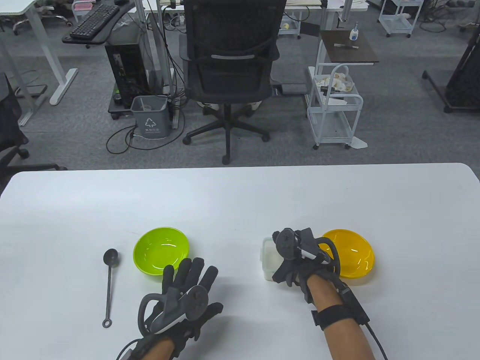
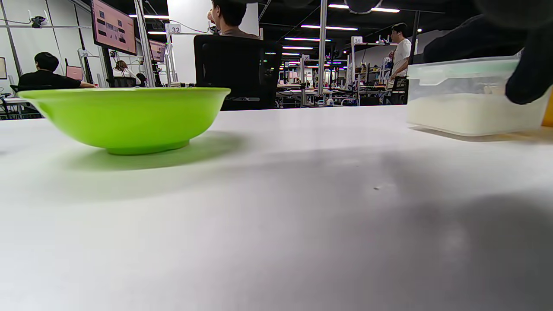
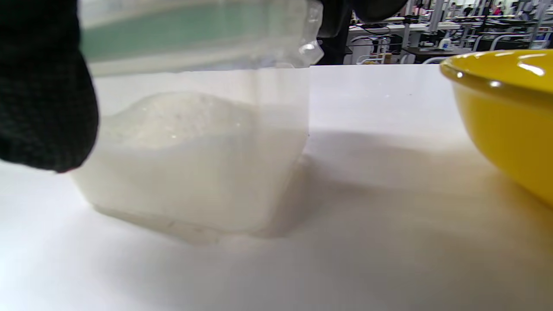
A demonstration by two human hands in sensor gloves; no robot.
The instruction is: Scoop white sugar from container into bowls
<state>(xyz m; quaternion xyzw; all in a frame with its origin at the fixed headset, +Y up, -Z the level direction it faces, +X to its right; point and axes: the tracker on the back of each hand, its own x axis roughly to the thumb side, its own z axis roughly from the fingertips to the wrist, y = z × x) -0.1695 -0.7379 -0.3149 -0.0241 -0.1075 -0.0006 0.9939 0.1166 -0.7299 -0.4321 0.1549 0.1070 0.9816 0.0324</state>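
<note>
A clear plastic sugar container (image 1: 268, 258) stands on the white table between a green bowl (image 1: 161, 250) and a yellow bowl (image 1: 350, 258). It holds white sugar. My right hand (image 1: 289, 264) lies over the container and grips it; one gloved fingertip (image 3: 43, 90) hangs down its near side. A greenish lid edge shows at the top of the container (image 3: 194, 164). My left hand (image 1: 193, 283) rests flat on the table with its fingers spread, just in front of the green bowl, holding nothing. A black long-handled scoop (image 1: 109, 285) lies left of the green bowl.
The left wrist view shows the green bowl (image 2: 129, 116) at the left and the container (image 2: 466, 103) at the right, with bare table between. The yellow bowl (image 3: 510, 116) stands close to the container's right. An office chair (image 1: 228, 75) stands beyond the table's far edge.
</note>
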